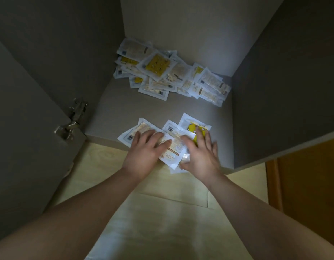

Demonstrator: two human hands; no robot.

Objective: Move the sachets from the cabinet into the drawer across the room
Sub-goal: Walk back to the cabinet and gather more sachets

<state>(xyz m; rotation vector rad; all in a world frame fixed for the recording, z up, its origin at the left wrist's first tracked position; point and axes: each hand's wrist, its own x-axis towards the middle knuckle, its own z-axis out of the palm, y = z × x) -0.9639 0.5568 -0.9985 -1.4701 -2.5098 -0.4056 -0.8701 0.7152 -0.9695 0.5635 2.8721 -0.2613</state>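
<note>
Arms reach forward, palms down. Left grip (147, 147) and right grip (201, 152), fingers spread flat, press sachets (173, 141) at the front edge of the shelf (113, 113); the blurred right thumb may tuck beneath.

floor (162, 212): pale wood planks | right edge: orange-brown wooden panel (308, 175)

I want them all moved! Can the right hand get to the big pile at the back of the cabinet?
Probably yes: only bare shelf lies between the right hand and the back pile. It presses front sachets now.
</note>
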